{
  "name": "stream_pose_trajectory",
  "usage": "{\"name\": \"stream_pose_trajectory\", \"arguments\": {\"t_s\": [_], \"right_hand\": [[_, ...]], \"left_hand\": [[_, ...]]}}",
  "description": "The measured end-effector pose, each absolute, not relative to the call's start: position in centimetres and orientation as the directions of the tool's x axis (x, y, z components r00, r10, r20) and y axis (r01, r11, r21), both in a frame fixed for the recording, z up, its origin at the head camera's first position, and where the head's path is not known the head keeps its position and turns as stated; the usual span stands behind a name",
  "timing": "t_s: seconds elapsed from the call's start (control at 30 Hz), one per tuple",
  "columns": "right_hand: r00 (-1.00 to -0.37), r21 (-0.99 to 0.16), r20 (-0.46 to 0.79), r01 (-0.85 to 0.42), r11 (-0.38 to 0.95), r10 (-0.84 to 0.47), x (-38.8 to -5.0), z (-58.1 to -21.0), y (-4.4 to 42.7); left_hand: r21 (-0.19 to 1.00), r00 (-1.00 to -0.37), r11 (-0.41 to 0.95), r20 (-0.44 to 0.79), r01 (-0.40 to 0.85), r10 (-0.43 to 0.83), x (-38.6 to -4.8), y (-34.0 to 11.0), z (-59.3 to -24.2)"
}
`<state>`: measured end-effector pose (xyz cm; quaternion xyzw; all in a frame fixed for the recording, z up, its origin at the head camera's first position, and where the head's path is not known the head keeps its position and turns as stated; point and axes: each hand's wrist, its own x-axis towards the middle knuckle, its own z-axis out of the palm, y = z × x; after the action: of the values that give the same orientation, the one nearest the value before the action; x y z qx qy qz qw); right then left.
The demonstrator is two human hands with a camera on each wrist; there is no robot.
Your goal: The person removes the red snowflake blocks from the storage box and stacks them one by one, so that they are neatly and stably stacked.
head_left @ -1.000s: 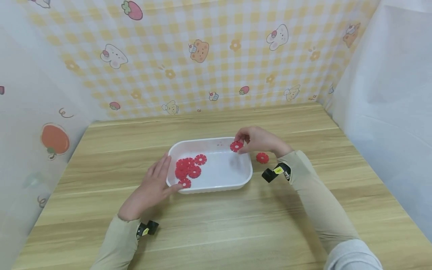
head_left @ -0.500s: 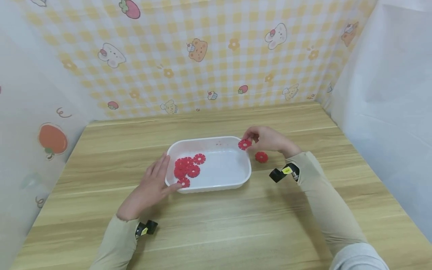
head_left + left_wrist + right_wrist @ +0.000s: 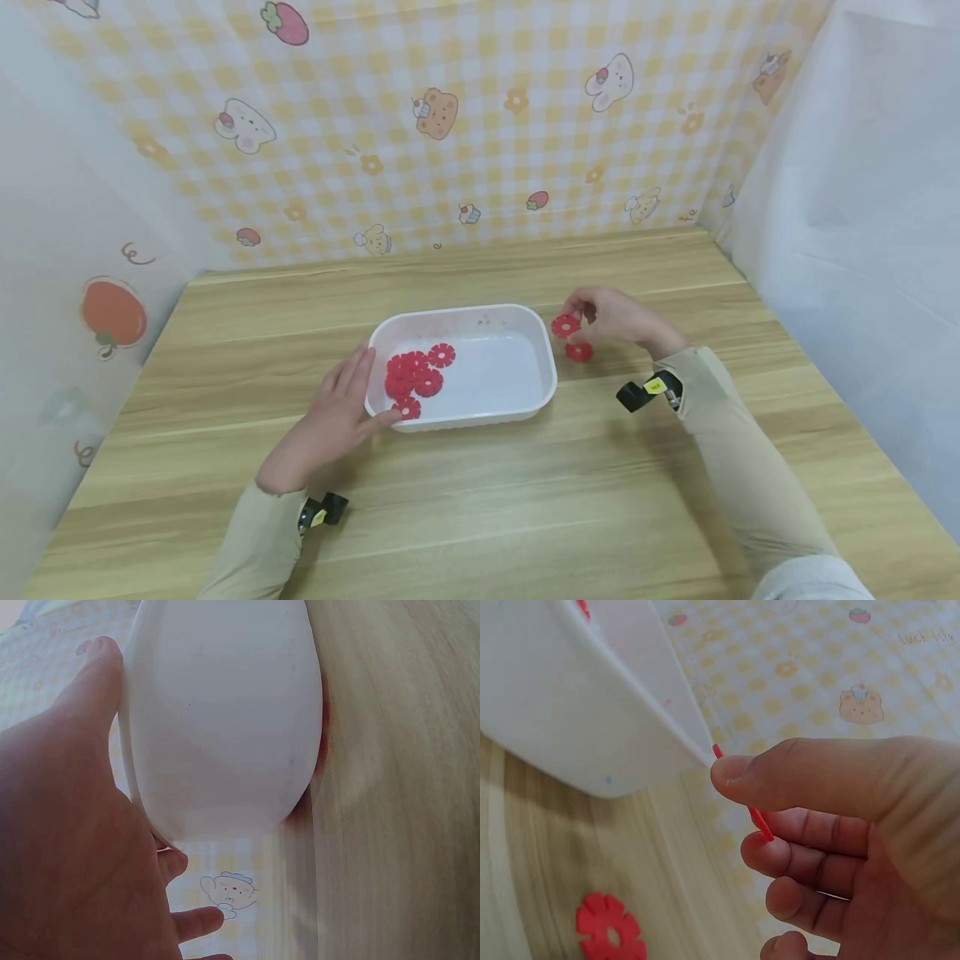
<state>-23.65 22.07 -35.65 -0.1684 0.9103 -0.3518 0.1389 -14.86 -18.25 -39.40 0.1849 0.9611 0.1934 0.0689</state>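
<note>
My right hand (image 3: 611, 317) pinches a red notched plastic disc (image 3: 566, 326), a snowflake-type building piece, between thumb and fingers, just off the right end of the white tray (image 3: 498, 417). Seen edge-on in the right wrist view, that disc (image 3: 760, 823) sticks out beyond the thumb tip. Below the hand another red disc (image 3: 579, 352) lies on the table. My left hand (image 3: 330, 425) rests on the tray's left end, fingers straight along the rim and thumb over the near corner. Several red discs (image 3: 401, 379) lie inside the tray at its left, some overlapping.
The wooden table (image 3: 480, 508) extends on all sides of the tray. A yellow checked cloth (image 3: 330, 133) with cartoon prints hangs behind it. White sheets (image 3: 847, 225) stand along the sides. Each wrist wears a small black camera (image 3: 637, 396).
My right hand has moved right with its pinched disc, from over the tray's right end to outside the rim, above the loose disc. My left hand stays on the tray.
</note>
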Motion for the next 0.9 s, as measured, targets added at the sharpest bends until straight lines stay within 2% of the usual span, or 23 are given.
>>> {"name": "stream_pose_trajectory", "arguments": {"t_s": [0.2, 0.9], "right_hand": [[-0.913, -0.672, -0.173, -0.165, 0.722, -0.37, -23.5, -36.8, 23.3], [-0.898, -0.62, -0.227, -0.165, 0.767, -0.377, -24.0, -40.5, 24.4]], "left_hand": [[0.393, -0.922, 0.86, -0.067, 0.326, 0.381, -14.8, -18.2, -39.4], [0.402, -0.92, 0.86, -0.093, 0.314, 0.38, -14.8, -18.3, -39.1]]}}
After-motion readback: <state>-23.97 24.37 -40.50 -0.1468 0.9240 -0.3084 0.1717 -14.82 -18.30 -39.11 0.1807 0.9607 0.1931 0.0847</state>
